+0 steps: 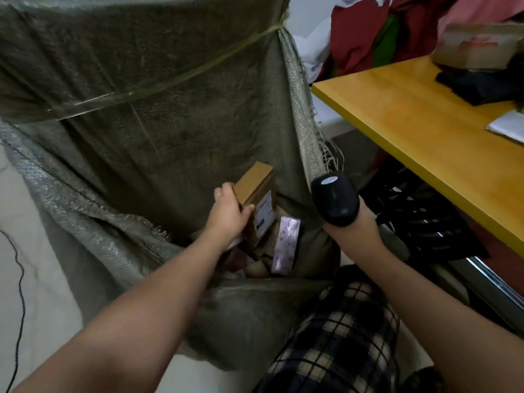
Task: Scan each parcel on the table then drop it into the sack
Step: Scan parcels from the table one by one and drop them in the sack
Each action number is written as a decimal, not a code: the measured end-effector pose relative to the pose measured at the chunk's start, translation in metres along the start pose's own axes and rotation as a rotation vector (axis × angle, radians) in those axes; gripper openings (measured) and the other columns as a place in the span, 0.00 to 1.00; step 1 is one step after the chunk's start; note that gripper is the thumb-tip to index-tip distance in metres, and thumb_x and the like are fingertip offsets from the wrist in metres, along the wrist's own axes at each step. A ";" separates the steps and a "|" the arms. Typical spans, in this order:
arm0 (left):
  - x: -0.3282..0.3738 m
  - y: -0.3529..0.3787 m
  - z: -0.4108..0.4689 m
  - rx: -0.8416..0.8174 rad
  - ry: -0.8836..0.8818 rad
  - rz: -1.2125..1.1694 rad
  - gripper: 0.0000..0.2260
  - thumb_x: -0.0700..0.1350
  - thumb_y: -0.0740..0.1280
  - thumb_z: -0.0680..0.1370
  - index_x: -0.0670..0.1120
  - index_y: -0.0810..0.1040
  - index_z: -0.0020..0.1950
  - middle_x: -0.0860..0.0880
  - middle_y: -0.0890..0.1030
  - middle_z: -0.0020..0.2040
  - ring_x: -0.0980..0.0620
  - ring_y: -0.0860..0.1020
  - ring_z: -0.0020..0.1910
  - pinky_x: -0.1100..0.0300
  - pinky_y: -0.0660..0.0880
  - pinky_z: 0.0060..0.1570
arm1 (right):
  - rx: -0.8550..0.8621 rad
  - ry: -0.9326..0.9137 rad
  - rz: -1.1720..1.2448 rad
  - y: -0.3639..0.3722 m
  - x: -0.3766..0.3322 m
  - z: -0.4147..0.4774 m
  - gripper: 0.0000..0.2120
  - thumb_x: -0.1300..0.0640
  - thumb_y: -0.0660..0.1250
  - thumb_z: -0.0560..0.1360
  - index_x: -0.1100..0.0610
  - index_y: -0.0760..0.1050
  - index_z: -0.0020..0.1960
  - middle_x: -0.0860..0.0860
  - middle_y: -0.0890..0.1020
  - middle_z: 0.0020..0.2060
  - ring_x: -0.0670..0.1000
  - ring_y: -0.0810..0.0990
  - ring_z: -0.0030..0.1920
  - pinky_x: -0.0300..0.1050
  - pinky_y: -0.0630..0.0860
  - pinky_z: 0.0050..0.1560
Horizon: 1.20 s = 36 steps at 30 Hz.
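Brown cardboard parcel (255,188): my left hand (226,214) is gripping it inside green woven sack (141,80). My right hand (351,231) is clutching black scanner (334,198).

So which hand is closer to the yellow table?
Right. The right hand, holding the scanner, is just beside the table; the left hand holds a box over the sack, farther away.

Two hands (229,214) (351,234), one scanner (336,199), one sack (141,109), one table (411,123), five parcels (255,188) (285,245) (476,46) (482,83) (507,126) plainly seen
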<state>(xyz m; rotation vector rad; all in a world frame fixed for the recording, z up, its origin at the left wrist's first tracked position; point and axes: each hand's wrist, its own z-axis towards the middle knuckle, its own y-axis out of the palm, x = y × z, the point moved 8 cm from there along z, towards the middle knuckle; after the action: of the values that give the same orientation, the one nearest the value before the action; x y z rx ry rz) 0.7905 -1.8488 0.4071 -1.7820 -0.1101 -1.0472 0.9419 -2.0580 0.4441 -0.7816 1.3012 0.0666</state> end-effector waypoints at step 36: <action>0.469 0.170 -0.268 -0.351 1.179 -0.038 0.29 0.55 0.68 0.76 0.46 0.63 0.74 0.46 0.66 0.69 0.47 0.66 0.69 0.57 0.64 0.65 | 0.915 0.207 0.018 -0.434 0.006 -0.254 0.07 0.61 0.75 0.69 0.62 0.79 0.42 0.56 0.82 0.32 0.53 0.80 0.29 0.50 0.78 0.36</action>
<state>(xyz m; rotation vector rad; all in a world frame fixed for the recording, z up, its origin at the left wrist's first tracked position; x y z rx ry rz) 1.0068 -2.3196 0.6359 -1.1795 0.8007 -2.0608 0.9328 -2.5244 0.6327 0.0129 1.3460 -0.5745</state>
